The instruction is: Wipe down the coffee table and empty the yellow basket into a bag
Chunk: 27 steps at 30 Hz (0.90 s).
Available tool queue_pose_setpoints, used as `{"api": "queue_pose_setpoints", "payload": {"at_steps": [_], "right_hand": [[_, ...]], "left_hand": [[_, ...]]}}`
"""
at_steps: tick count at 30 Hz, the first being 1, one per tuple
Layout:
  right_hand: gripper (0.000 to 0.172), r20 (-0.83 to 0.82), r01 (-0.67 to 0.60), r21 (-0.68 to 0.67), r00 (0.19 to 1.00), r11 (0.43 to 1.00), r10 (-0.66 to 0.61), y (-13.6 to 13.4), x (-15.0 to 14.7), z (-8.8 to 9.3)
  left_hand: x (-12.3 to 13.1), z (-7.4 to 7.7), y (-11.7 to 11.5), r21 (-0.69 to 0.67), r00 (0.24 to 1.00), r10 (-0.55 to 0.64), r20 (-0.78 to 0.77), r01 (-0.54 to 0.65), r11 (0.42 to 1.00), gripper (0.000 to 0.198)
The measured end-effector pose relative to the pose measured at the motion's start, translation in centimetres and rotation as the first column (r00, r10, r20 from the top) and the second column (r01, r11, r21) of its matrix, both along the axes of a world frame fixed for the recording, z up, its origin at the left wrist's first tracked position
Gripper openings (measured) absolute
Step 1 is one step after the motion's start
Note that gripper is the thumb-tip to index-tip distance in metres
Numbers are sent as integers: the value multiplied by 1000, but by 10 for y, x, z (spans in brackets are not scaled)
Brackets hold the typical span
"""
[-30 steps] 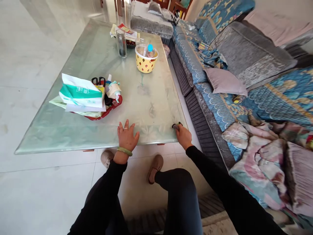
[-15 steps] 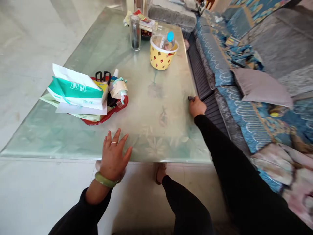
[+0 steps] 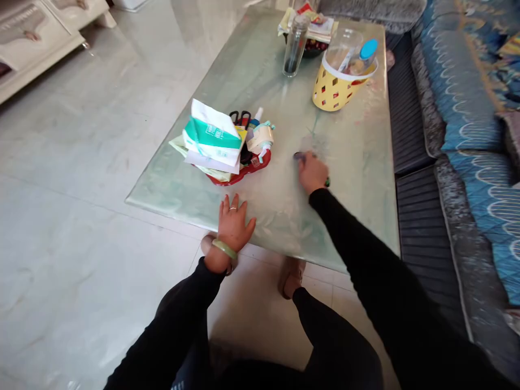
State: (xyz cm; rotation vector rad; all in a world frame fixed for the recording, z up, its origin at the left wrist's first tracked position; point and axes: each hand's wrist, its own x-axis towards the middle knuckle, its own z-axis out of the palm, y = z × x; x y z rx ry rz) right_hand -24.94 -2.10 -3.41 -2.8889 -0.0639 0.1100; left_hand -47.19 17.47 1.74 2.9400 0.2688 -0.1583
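Observation:
My left hand (image 3: 235, 222) rests palm down on the table's near edge, fingers spread, with a ring on one finger and a pale green bangle at the wrist. My right hand (image 3: 312, 172) is closed over the middle of the glossy table (image 3: 276, 211). From its fist pokes the rounded dark end of a small dark object (image 3: 299, 156); the rest is hidden by the fingers, so its kind is unclear. Between and beyond the hands, a red tray (image 3: 231, 181) carries a green-and-white tissue pack (image 3: 215, 135), black-handled scissors (image 3: 240, 117) and a pump bottle (image 3: 262, 142).
A yellow basket (image 3: 331, 92) holding a blue-capped bottle (image 3: 368, 51) stands toward the far right. Near it are a glass tumbler (image 3: 296, 46) and a dark bowl (image 3: 312, 49) under papers. A sofa (image 3: 467, 124) runs along the right; a white cabinet (image 3: 36, 43) stands at far left.
My right hand has swept left across the table from near its right edge, still closed on the dark object. My left hand stays at the near edge. The view has turned left.

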Motion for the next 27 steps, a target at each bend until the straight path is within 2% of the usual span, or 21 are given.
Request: {"api": "queue_pose_setpoints", "payload": {"at_steps": [2,4,8,10,11,14,17,20,22,25,27], "right_hand": [[37,-4,-140,32,990,990,141,41,-49,9],[38,-29,-254,57,966,966,255,63,-104,16],[34,-141,-397,78,904,914,405,69,-198,20],[33,-168,-419,56,891,906,423,65,-217,19],[33,-174,-409,32,896,912,408,64,-216,19],[36,-151,-298,-66,946,952,286,67,-176,17],[39,-49,-170,-113,985,979,166,74,-102,12],[39,18,-97,-92,995,991,99,79,-29,7],[40,28,-54,-77,998,996,56,81,8,6],[43,26,-11,-61,1000,998,13,85,39,7],[43,12,5,-55,1000,998,-4,88,36,9]], "left_hand": [[0,3,-4,-15,1000,9,-3,-9,1000,59],[-1,8,-6,-42,1000,17,-11,-18,999,61],[-5,18,-1,-122,998,55,-43,-60,991,64],[-8,22,6,-158,996,78,-43,-84,984,64],[-9,23,10,-174,996,86,-38,-91,980,64],[-14,24,23,-213,995,96,-15,-97,972,64],[-17,24,31,-234,996,87,-18,-89,968,66],[-17,22,36,-241,998,56,-40,-64,968,65],[-17,21,37,-236,997,38,-72,-54,970,65],[-15,19,40,-231,996,22,-89,-42,972,65],[-14,18,41,-236,997,23,-72,-39,971,64]]}}
